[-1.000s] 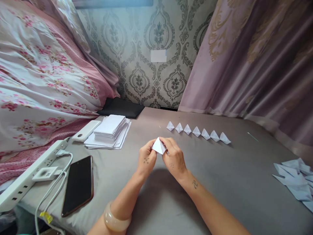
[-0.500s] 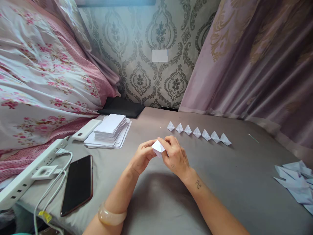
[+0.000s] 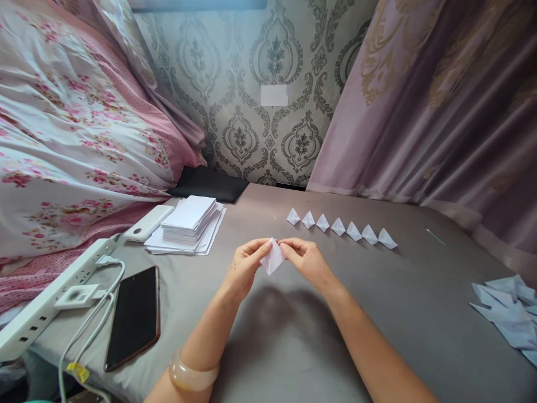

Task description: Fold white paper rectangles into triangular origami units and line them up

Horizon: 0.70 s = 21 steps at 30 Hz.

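A small white folded paper (image 3: pixel 272 258), diamond-shaped with a point downward, is held up between both hands above the grey cloth. My left hand (image 3: pixel 245 266) pinches its left corner between thumb and fingers. At the right corner, my right hand (image 3: pixel 307 262) pinches the paper the same way. Beyond the hands, several white folded paper pieces (image 3: pixel 338 226) stand in a slanting row on the cloth. A bangle (image 3: pixel 193 372) circles my left forearm.
Stacked white paper sheets (image 3: pixel 188 224) lie at left beside a white power bank (image 3: pixel 149 223). Nearer are a phone (image 3: pixel 133 316) and a power strip (image 3: pixel 54 296) with cables. More folded papers (image 3: pixel 509 313) are heaped at far right. A black folder-like item (image 3: pixel 210 183) lies by the wall.
The folded paper has turned so its flat diamond face shows. My right hand has drawn back from over its top and now grips its right corner.
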Available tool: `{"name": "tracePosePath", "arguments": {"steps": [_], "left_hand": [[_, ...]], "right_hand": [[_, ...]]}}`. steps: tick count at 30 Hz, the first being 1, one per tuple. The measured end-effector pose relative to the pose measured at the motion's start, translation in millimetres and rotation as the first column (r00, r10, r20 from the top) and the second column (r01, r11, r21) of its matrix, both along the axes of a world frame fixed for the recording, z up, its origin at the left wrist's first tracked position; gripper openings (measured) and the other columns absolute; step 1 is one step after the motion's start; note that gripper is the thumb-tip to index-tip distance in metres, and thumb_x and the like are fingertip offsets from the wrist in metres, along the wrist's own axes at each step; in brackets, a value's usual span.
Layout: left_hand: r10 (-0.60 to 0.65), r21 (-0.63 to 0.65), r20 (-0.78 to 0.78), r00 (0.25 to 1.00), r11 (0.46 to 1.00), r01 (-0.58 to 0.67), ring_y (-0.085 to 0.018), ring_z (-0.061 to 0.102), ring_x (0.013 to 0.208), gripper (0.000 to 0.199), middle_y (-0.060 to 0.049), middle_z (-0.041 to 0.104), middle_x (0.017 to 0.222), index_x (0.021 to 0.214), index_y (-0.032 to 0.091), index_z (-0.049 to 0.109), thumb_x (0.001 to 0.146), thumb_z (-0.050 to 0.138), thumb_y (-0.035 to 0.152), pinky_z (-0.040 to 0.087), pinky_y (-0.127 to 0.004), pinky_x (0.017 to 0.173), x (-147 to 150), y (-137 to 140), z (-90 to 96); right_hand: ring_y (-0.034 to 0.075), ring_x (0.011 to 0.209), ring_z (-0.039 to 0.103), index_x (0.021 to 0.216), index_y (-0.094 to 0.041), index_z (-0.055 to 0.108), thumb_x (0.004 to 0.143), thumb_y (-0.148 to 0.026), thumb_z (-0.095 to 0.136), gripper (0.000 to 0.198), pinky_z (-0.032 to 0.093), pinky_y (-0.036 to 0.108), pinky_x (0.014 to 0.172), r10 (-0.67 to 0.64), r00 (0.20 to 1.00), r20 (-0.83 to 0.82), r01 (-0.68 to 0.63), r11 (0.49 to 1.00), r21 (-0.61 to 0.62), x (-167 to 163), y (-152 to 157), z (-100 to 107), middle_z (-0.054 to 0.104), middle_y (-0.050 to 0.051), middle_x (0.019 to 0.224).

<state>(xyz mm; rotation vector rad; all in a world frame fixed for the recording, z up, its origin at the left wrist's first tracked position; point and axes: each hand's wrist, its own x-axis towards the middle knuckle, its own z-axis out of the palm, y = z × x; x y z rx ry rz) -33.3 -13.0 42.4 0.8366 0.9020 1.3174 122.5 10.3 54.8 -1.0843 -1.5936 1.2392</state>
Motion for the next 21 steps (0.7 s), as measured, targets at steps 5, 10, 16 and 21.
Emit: {"name": "tracePosePath", "arguments": {"steps": [5, 10, 16, 21], "left_hand": [[0.02, 0.081, -0.072, 0.997, 0.997, -0.014, -0.015, 0.06, 0.084, 0.025, -0.006, 0.072, 0.089, 0.089, 0.016, 0.073, 0.074, 0.072, 0.035, 0.043, -0.024, 0.078, 1, 0, -1.1], [0.037, 0.071, -0.11, 0.993, 0.997, -0.029, -0.013, 0.059, 0.077, 0.025, -0.004, 0.071, 0.084, 0.087, 0.015, 0.073, 0.073, 0.073, 0.035, 0.044, -0.022, 0.073, 2, 1, -3.3], [0.027, 0.006, -0.146, 0.989, 1.0, -0.027, -0.011, 0.059, 0.07, 0.028, -0.005, 0.07, 0.077, 0.083, 0.013, 0.073, 0.07, 0.076, 0.037, 0.044, -0.021, 0.067, -1, 3, -8.7], [-0.188, -0.154, -0.103, 0.977, 0.973, 0.172, -0.014, 0.063, 0.078, 0.034, -0.008, 0.07, 0.087, 0.091, 0.012, 0.073, 0.07, 0.075, 0.04, 0.049, -0.026, 0.076, -7, 6, -14.3]], "right_hand": [[0.02, 0.088, 0.065, 0.093, -0.02, 0.072, 0.077, -0.041, 0.065, 0.027, 0.049, 0.032, 0.082, 0.025, 0.995, -0.098, -0.034, 0.995, -0.091, -7, -4, 0, 0.072, 0.004, 0.086], [0.017, 0.078, 0.063, 0.089, -0.017, 0.074, 0.075, -0.043, 0.067, 0.03, 0.048, 0.029, 0.075, 0.039, 0.995, -0.095, -0.047, 0.995, -0.09, -4, -4, 4, 0.071, 0.003, 0.079], [0.01, 0.06, 0.054, 0.076, -0.015, 0.073, 0.071, -0.043, 0.069, 0.029, 0.042, 0.023, 0.059, 0.016, 0.999, -0.05, -0.026, 0.98, -0.196, 0, -2, 3, 0.066, 0.001, 0.065], [0.008, 0.059, 0.054, 0.072, -0.014, 0.07, 0.067, -0.041, 0.073, 0.028, 0.042, 0.021, 0.058, -0.021, 0.997, -0.079, -0.008, 0.934, -0.356, 7, 7, -5, 0.064, 0.0, 0.064]]}}
